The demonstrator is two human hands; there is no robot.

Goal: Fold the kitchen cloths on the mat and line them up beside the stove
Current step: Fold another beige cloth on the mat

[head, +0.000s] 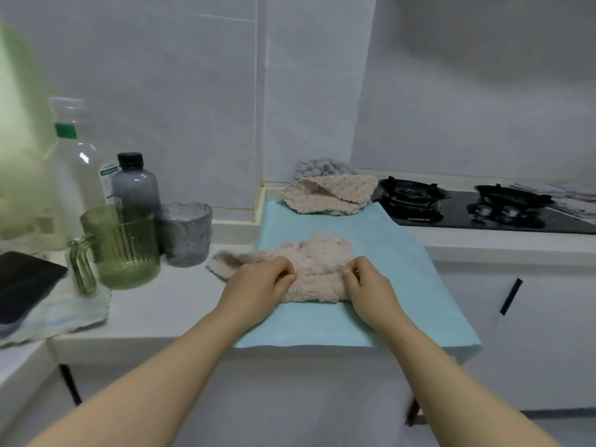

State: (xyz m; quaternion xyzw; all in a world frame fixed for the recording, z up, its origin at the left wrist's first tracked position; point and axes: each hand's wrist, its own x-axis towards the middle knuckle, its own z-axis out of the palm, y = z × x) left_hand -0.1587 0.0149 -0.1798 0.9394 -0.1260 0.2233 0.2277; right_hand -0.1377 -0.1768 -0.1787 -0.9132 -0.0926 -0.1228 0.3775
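Note:
A beige fluffy cloth (317,256) lies crumpled on the light blue mat (396,253), its left end spilling onto the white counter. My left hand (261,280) pinches its near edge on the left, fingers curled. My right hand (366,279) pinches the same edge on the right. A second beige cloth (325,196) lies loosely folded at the mat's far end, next to the black stove (467,208). Behind it a grey cloth (317,169) rests against the wall.
Left of the mat stand a green ribbed glass mug (122,246), a clear textured glass (188,233), a dark bottle (135,185) and a tall clear bottle (75,162). A black phone (22,282) lies on a cloth at the far left. The mat overhangs the counter's front edge.

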